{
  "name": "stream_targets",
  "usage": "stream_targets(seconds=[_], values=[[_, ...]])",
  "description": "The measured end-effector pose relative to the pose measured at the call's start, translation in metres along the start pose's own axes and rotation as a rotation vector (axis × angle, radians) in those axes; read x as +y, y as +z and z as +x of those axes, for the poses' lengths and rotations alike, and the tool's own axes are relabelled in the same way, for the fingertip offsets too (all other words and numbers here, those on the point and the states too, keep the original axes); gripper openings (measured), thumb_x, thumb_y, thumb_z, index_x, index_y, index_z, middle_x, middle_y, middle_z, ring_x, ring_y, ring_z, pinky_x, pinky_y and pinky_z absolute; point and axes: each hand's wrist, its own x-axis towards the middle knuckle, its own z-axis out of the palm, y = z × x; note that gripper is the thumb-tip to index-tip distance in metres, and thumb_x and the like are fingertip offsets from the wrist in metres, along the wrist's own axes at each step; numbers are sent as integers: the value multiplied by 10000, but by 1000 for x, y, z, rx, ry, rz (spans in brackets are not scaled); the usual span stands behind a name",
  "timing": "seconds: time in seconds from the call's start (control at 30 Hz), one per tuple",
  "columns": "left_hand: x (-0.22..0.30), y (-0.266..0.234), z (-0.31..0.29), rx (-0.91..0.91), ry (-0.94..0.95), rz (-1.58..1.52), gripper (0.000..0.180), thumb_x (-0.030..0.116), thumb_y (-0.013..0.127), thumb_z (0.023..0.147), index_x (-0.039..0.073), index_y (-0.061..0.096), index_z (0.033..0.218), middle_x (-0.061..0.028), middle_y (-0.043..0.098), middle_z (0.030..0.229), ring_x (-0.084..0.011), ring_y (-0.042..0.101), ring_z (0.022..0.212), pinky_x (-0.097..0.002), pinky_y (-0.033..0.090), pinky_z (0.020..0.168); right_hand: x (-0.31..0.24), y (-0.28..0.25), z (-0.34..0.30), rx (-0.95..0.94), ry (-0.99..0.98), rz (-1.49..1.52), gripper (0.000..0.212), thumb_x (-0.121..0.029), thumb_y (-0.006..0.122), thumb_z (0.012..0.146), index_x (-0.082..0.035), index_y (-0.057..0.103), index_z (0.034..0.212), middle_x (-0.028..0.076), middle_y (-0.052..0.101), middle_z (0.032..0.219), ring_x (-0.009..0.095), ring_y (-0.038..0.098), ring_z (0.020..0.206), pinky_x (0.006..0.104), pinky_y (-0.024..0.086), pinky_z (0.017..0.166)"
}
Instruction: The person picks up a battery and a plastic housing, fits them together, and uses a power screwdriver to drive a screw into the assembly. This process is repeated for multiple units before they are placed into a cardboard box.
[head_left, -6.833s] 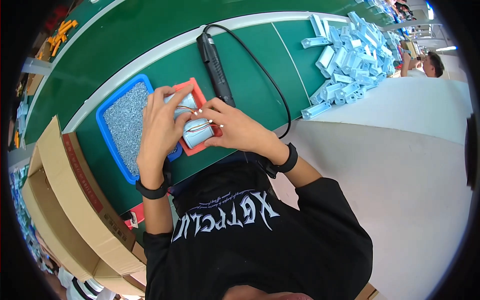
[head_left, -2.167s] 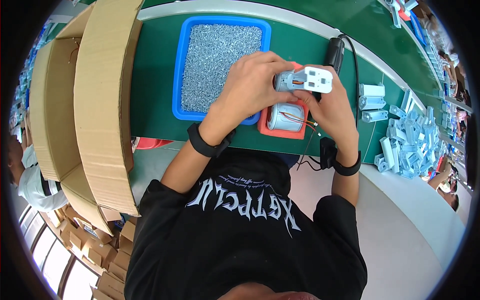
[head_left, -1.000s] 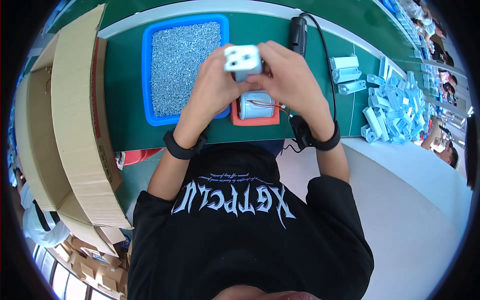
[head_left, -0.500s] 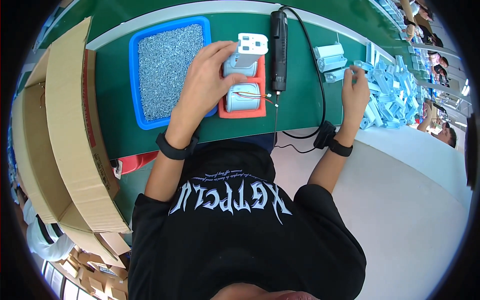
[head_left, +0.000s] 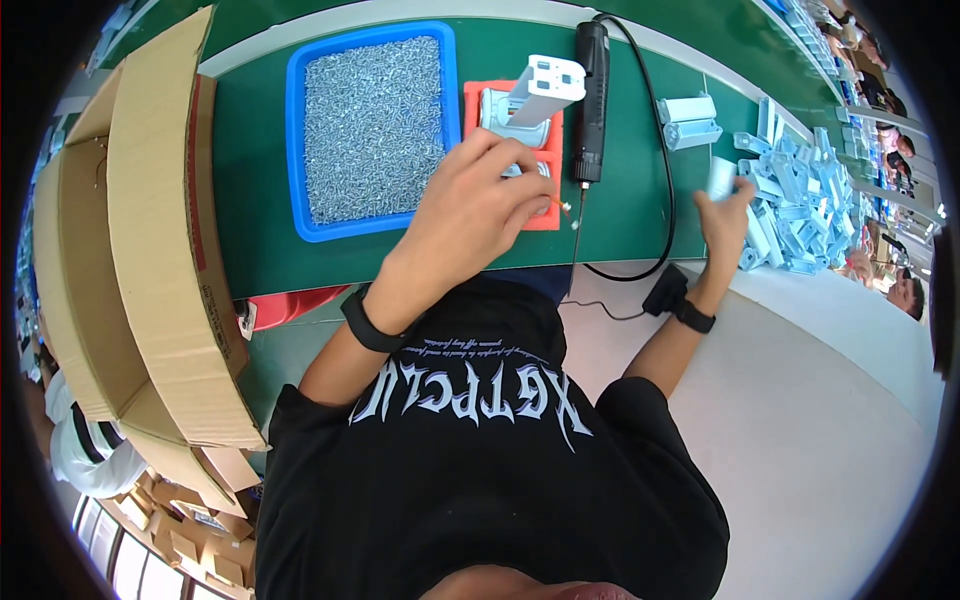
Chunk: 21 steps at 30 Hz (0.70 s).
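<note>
My left hand [head_left: 478, 205] is over the near end of a red foam holder [head_left: 544, 222], thumb and fingertips closed on thin coloured wires [head_left: 562, 206]. Beneath it, a light blue round housing is mostly covered. Just beyond, a white block-like part [head_left: 548, 88] with square holes on its end stands tilted on a second light blue housing [head_left: 498, 108], untouched by either hand. Off to the right, my right hand [head_left: 727, 222] grips a light blue plastic piece [head_left: 720, 178], raised upright beside the heap.
A blue tray [head_left: 296, 150] of small screws lies left of the holder. A black electric screwdriver [head_left: 591, 100] with its cable lies right of it. Two light blue pieces [head_left: 690, 122] sit together near a loose heap [head_left: 795, 205]. A cardboard box [head_left: 150, 250] stands at left.
My left hand has left the white part and come down nearer, onto the wires. My right hand has picked up a light blue piece from beside the pair and moved it right.
</note>
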Motion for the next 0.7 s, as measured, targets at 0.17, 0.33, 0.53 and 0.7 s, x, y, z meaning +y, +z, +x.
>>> stream_targets(seconds=[0.17, 0.33, 0.53, 0.7], values=[[0, 3, -5, 44, -91, -122, 138, 49, 641, 764, 64, 648, 901, -39, 618, 837, -230, 571, 775, -317, 472, 660, -58, -58, -44, 32, -128, 1095, 584, -326, 657, 746, -16, 414, 1178, 73, 543, 846, 224, 526, 746, 348, 444, 710], [1, 9, -7, 163, -212, -364, 120, 21, 597, 814, 33, 656, 918, -82, 649, 765, -211, 602, 606, -271, 466, 540, -127, -52, -69, -19, -482, 1915, 573, -343, 664, 762, 2, 429, 1154, 82, 527, 890, 184, 520, 785, 286, 429, 692], [0, 9, -8, 254, -189, -404, 106, 33, 625, 790, 10, 643, 892, -114, 635, 760, -236, 592, 583, -296, 456, 491, -148, -55, -87, -172, -656, 1522, 556, -254, 761, 709, -6, 485, 1123, 129, 572, 977, 237, 578, 848, 310, 474, 728], [-5, 11, -9, 297, -134, -395, 130, 18, 633, 772, 13, 649, 901, -107, 627, 738, -221, 592, 582, -290, 459, 488, -152, -50, -72, -148, -1008, 1269, 509, -161, 795, 662, -13, 528, 1070, 143, 591, 995, 261, 593, 883, 314, 485, 739]])
